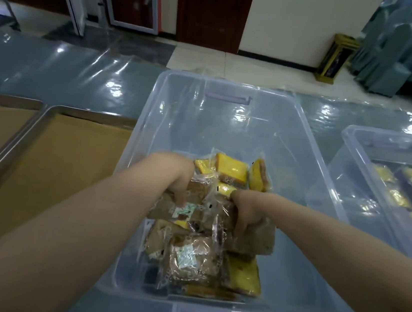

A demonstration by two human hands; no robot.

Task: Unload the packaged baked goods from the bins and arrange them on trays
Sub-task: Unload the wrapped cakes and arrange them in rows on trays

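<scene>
A clear plastic bin stands in the middle of the table, holding several wrapped cakes, brown and yellow, piled at its near end. Both my hands are down inside it. My left hand has its fingers closed on a brown wrapped cake in the pile. My right hand grips another brown wrapped cake at the pile's right side. A metal tray lined with brown paper lies to the left of the bin.
A second metal tray lies at the far left. A second clear bin with yellow wrapped cakes stands at the right. The table wears a shiny plastic sheet. Beyond it are a floor, doors, and a gold waste bin.
</scene>
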